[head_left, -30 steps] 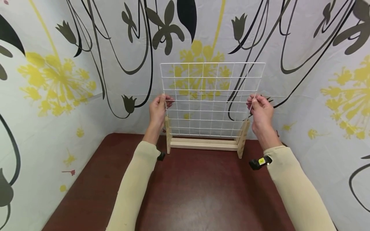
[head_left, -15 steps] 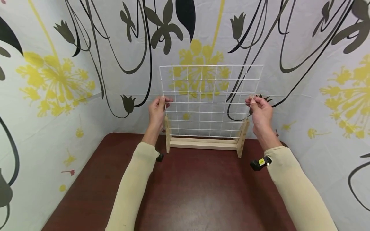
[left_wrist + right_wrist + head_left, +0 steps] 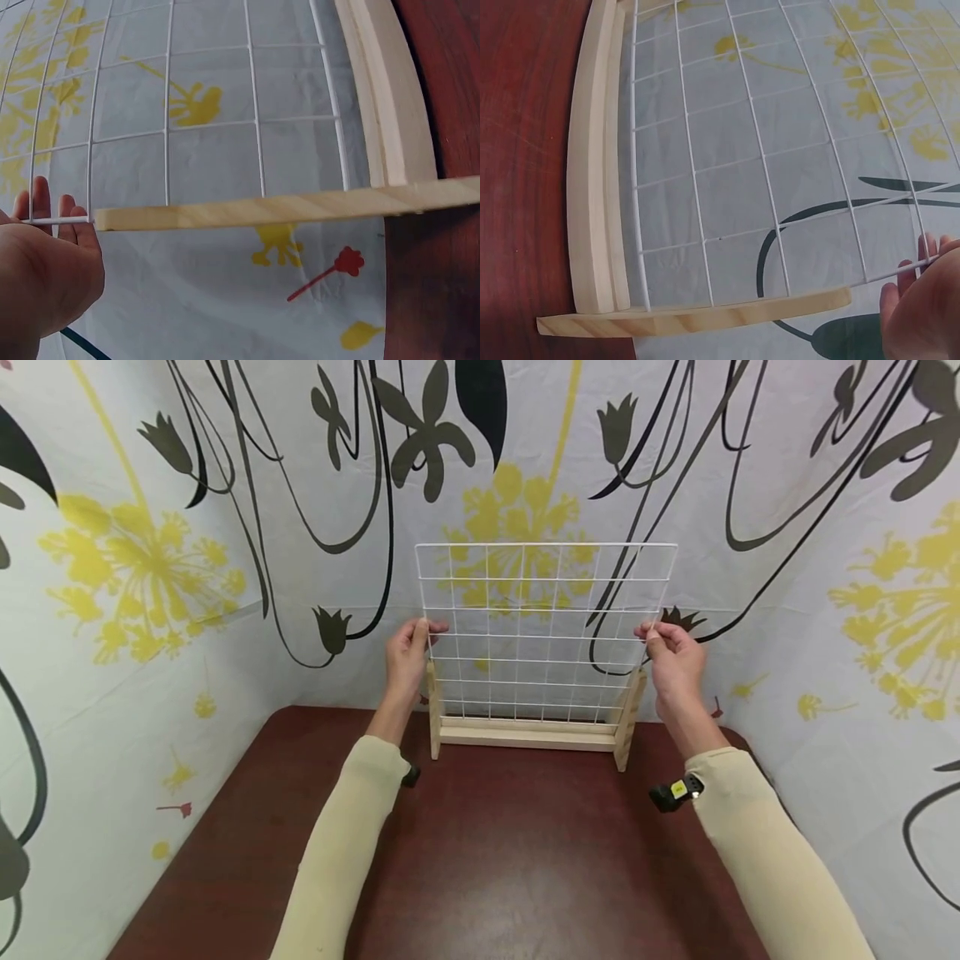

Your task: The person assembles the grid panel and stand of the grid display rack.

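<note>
A white wire grid panel (image 3: 546,543) stands nearly upright between the side posts of a pale wooden stand (image 3: 527,737). My left hand (image 3: 407,660) pinches its left edge wire just above the left post, and my right hand (image 3: 677,667) pinches the opposite edge above the right post. In the left wrist view, the left hand (image 3: 56,266) has its fingers behind the edge wire, beyond the post's tip. A narrow gap shows between the grid's lowest wire and the wooden rail (image 3: 592,187) in the right wrist view. The right hand (image 3: 928,300) is partly cut off there.
The stand rests near the back of a dark red-brown table (image 3: 510,860). Close behind it hangs a pale cloth (image 3: 300,577) printed with flowers, which also runs along both sides. A black wrist camera (image 3: 675,793) is strapped at the right cuff.
The grid panel has moved down between the posts, its lower edge coming closer to the rail. Both hands have gone down with it, keeping their hold. The stand has stayed put.
</note>
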Demonstrator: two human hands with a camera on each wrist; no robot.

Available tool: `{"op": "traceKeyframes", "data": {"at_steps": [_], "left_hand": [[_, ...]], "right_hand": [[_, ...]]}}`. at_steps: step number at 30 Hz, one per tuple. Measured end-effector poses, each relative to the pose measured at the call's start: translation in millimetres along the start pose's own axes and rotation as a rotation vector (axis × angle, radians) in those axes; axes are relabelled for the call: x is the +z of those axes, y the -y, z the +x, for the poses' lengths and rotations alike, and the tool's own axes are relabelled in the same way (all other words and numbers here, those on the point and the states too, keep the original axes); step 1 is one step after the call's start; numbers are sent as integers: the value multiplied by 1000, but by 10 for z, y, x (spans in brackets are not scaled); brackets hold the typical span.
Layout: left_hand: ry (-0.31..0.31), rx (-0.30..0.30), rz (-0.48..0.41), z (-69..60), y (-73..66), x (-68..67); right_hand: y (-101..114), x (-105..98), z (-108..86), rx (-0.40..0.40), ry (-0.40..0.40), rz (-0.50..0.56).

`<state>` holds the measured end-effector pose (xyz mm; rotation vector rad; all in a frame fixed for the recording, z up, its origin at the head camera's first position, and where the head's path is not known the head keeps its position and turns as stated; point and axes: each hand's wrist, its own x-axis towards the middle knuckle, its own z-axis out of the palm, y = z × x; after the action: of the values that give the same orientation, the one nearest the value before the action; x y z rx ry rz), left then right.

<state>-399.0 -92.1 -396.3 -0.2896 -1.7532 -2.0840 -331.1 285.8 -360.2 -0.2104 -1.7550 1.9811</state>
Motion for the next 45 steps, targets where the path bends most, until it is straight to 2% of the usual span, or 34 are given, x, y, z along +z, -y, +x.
{"op": "traceKeyframes", "data": {"at_steps": [7, 14, 21, 29, 37, 45], "left_hand": [[17, 24, 71, -13, 48, -9], [20, 13, 45, -19, 50, -1], [23, -18, 60, -35, 63, -60], [35, -15, 51, -51, 105, -53], [21, -8, 69, -62, 147, -54], [31, -7, 45, -89, 168, -60]], "right_hand": [[-60, -30, -4, -28, 2, -3], [-68, -17, -4, -37, -17, -54], [-110, 17, -23, -39, -19, -139], [-156, -2, -19, -44, -42, -199], [-191, -39, -10, -50, -25, -202], [-200, -40, -28, -45, -27, -181]]}}
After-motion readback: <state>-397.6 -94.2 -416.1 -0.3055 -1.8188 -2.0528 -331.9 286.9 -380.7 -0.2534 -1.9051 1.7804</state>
